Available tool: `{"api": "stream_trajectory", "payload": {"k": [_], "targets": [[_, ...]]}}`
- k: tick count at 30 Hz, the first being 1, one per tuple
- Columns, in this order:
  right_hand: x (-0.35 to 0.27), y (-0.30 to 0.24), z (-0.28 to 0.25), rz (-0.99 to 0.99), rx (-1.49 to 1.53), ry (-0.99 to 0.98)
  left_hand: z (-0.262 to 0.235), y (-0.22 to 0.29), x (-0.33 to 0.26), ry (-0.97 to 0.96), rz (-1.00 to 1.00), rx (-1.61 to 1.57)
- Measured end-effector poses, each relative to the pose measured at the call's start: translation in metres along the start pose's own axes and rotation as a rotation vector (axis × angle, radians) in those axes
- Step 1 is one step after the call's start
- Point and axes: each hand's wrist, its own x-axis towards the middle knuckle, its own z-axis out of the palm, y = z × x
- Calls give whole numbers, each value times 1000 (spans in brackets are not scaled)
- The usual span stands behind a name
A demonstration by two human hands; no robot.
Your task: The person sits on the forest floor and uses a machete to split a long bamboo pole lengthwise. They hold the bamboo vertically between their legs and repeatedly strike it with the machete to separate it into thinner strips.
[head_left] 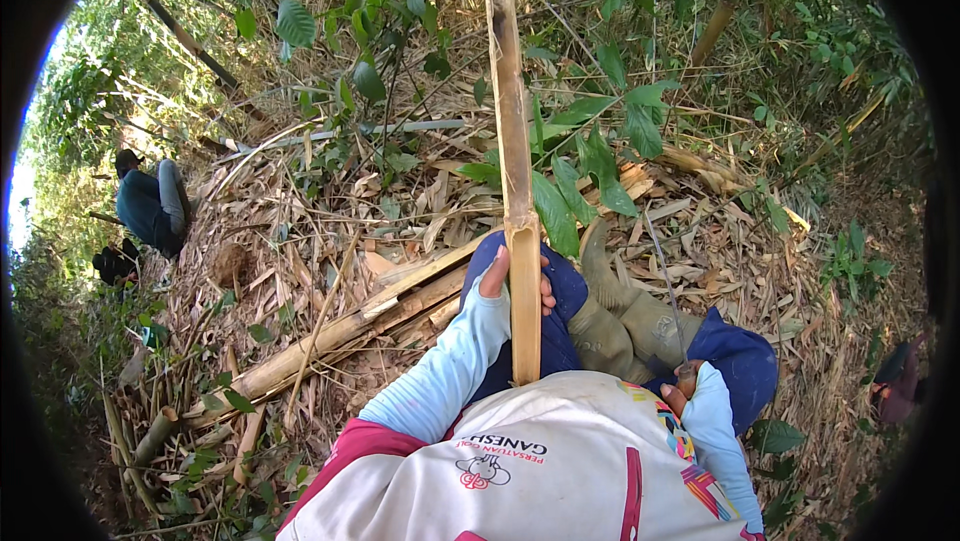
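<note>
A long split bamboo piece (516,131), hollow side up, runs from my lap far out ahead of me. My left hand (494,275) grips it near its close end, thumb on the left side and fingertips showing on the right. A node wall crosses the bamboo just beyond that hand. Over my right thigh, my right hand (682,393) is closed around the handle of a long thin blade, likely a machete (664,266), seen nearly edge-on. The blade points away from me, past my boots (630,326), apart from the bamboo.
Split bamboo lengths (330,341) lie on the dry leaf litter to my left. Leafy green stems (590,181) rise just beyond my boots. Cut bamboo stubs (155,436) stand at lower left. A person (150,206) crouches far left; dark red cloth (900,381) shows at far right.
</note>
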Motion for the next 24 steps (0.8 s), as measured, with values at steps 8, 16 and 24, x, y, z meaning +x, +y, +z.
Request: {"api": "stream_trajectory", "payload": {"k": [8, 16, 24], "targets": [[-1, -6, -3, 15, 76, 8, 9, 3, 5, -78, -79, 35], [-1, -7, -6, 85, 116, 49, 44, 1, 3, -38, 27, 330], [-2, 1, -5, 137, 213, 113, 87, -5, -5, 148, 320, 880]]}}
